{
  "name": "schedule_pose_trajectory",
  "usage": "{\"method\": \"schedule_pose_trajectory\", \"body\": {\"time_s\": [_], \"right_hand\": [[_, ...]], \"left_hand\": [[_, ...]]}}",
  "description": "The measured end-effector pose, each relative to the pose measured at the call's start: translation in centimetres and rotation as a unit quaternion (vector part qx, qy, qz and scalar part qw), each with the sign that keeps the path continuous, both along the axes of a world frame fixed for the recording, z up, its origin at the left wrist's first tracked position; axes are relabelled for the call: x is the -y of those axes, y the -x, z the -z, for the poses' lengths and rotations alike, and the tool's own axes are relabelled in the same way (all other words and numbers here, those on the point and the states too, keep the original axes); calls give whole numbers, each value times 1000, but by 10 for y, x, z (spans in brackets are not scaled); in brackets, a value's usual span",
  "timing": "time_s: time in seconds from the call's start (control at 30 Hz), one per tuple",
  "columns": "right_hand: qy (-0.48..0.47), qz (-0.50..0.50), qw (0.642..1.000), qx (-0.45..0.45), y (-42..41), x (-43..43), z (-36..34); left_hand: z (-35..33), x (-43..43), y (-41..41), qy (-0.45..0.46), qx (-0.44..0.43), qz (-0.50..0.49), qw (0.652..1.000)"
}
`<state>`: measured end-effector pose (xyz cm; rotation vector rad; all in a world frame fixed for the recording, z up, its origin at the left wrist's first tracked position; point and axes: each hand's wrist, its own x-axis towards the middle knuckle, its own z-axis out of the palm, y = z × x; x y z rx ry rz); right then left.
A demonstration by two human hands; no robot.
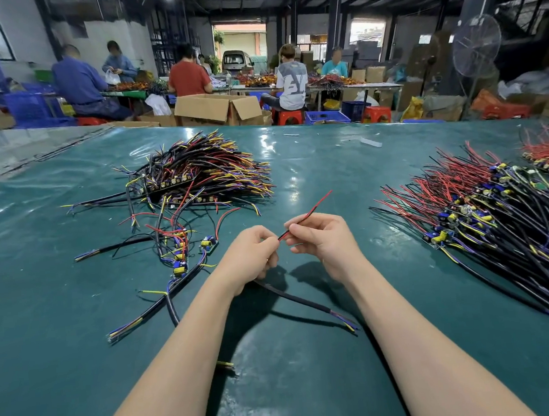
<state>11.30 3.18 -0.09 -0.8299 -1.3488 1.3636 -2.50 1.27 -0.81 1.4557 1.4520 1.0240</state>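
Both my hands are raised over the green table (315,386), close together. My right hand (322,241) pinches a thin red and black wire pair (313,210) that sticks up and to the right. My left hand (252,254) has its fingers curled round the near end of that wire, and a black sheathed cable (294,297) trails from under it to the right, ending in blue and yellow leads. What the left palm encloses is hidden.
A heap of wired circuit boards (197,174) lies far left, with several loose boards (179,252) nearer. A larger pile of boards with red and black wires (485,209) lies right. Seated workers, cardboard boxes (218,108) and a standing fan (476,46) are beyond the table.
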Motion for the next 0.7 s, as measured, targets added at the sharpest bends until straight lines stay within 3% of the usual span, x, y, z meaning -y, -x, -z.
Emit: {"method": "schedule_pose_trajectory", "body": {"time_s": [0.2,0.33,0.47,0.6,0.7], "right_hand": [[12,162,987,-6,-1,-4,4],[-24,258,965,29,-1,-6,9],[-5,231,973,-11,-3,-6,8],[89,150,974,-146,-7,-8,2],[171,93,952,-235,-10,-8,-1]], "left_hand": [[-2,6,-4,64,64,110,990],[-4,8,-7,68,63,125,988],[-5,9,-1,41,35,113,992],[-2,7,1,9,9,88,996],[-1,6,1,16,57,101,993]]}}
